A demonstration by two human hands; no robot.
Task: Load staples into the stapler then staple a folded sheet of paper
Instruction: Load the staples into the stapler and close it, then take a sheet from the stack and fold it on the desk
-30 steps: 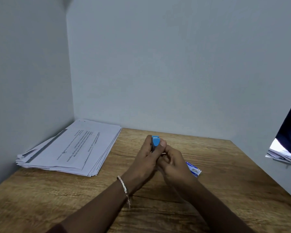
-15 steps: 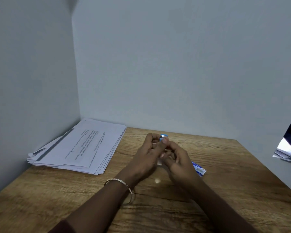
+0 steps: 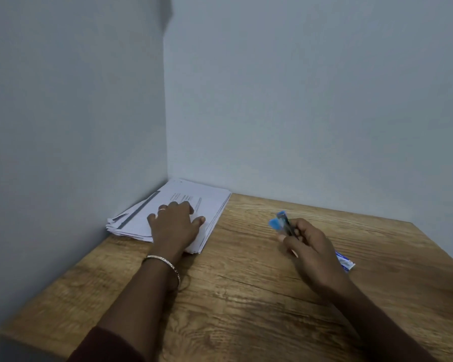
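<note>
My right hand (image 3: pixel 307 242) holds a small blue and black stapler (image 3: pixel 281 222) above the wooden table (image 3: pixel 246 296), its blue end pointing up and left. My left hand (image 3: pixel 174 224) lies flat, fingers spread, on top of a stack of printed white paper (image 3: pixel 207 202) in the back left corner. A small blue and white staple box (image 3: pixel 345 261) lies on the table just right of my right hand, partly hidden by it.
Grey walls close the table in at the left and the back. The table's right edge runs diagonally at the far right.
My hands have parted. The left hand left the stapler and moved left onto the paper stack; the right hand kept the stapler and moved right. The camera view has swung left.
</note>
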